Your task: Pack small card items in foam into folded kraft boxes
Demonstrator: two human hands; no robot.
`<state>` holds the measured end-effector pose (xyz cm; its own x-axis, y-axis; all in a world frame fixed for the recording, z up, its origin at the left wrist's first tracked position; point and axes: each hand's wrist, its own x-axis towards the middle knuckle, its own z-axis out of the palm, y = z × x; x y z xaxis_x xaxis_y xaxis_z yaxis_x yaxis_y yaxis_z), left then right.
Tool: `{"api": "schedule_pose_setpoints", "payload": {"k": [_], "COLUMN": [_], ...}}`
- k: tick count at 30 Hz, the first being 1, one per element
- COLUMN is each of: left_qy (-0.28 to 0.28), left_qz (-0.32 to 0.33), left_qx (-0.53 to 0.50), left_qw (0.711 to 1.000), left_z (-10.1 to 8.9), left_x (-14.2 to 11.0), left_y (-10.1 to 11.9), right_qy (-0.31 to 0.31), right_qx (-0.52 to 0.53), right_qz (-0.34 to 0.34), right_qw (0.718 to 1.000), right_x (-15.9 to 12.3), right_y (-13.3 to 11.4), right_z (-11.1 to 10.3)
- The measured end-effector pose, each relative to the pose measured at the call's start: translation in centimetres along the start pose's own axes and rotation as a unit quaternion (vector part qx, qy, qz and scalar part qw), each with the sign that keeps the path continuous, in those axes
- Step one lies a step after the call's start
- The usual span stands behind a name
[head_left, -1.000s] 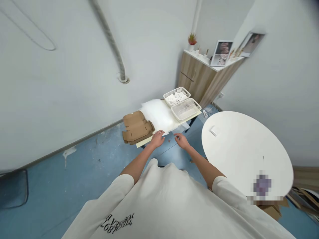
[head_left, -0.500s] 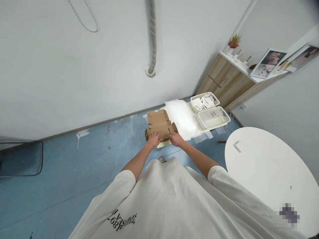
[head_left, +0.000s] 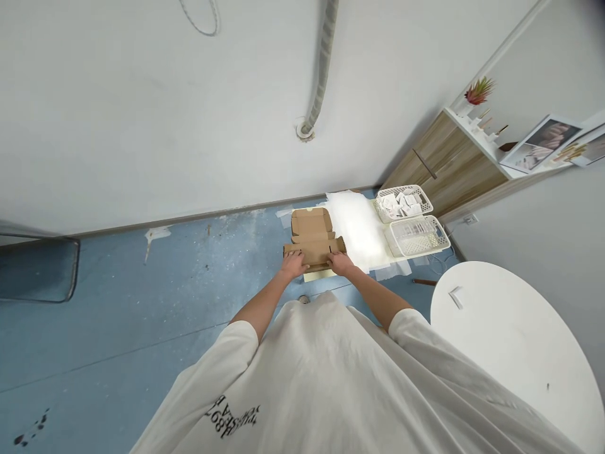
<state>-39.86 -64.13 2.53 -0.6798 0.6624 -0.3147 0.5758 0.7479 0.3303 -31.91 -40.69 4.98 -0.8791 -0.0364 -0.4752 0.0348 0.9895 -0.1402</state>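
Observation:
A brown cardboard box (head_left: 312,222), partly folded, lies on the near left part of a low work surface with its lid panel laid back toward the wall. My left hand (head_left: 293,265) grips the near side of the box at its left end, fingers curled over the edge. At the right end of that same side, my right hand (head_left: 339,263) holds on, close to a dark slot in the cardboard. Both thumbs sit low at the front, and the fingertips are partly hidden by the cardboard.
Right of the box lies a bright white sheet (head_left: 352,221). Beyond it stand a white basket with small white packets (head_left: 404,205) and another basket with clear items (head_left: 418,236). A round white table (head_left: 510,340) is at right, a wooden cabinet (head_left: 444,151) behind.
My view has shifted, so the scene sits farther right. The near side and end flaps of the box look more upright and squared. Both hands still hold the near side.

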Motion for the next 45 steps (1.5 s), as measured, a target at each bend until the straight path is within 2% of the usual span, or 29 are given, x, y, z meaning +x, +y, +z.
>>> {"api": "schedule_pose_setpoints", "payload": {"k": [3,7,13,21,28,33,39,45], "left_qy": [0.006,0.016,0.024,0.102,0.138,0.142,0.181,0.194], "left_qz": [0.002,0.035,0.048,0.1,0.147,0.149,0.181,0.164], "left_qx": [0.006,0.046,0.071,0.101,0.093,0.058,0.064,0.082], "left_qw": [1.0,0.998,0.996,0.985,0.975,0.977,0.965,0.964], "left_z": [-0.1,0.1,0.0,-2.1,-4.5,-5.7,-6.4,-7.4], "left_x": [0.1,-0.1,-0.5,-1.9,-2.8,-2.9,-2.8,-2.7], "left_y": [0.3,1.1,1.5,2.0,3.5,4.0,4.2,4.7], "right_qy": [0.011,0.03,0.043,0.069,0.082,0.089,0.13,0.181], "right_qx": [-0.017,-0.05,-0.046,-0.051,-0.052,-0.048,-0.034,-0.035], "right_qz": [0.003,0.007,0.012,0.029,0.032,0.035,0.052,0.038], "right_qw": [1.0,0.998,0.998,0.996,0.995,0.994,0.99,0.982], "right_x": [0.3,0.5,0.2,-0.7,-1.2,-2.0,-3.2,-3.8], "right_y": [-0.3,-0.9,-1.3,-1.3,-1.4,-1.7,-1.4,-0.2], "right_z": [-0.1,0.3,0.5,0.1,-0.1,-0.7,-1.1,-2.9]}}
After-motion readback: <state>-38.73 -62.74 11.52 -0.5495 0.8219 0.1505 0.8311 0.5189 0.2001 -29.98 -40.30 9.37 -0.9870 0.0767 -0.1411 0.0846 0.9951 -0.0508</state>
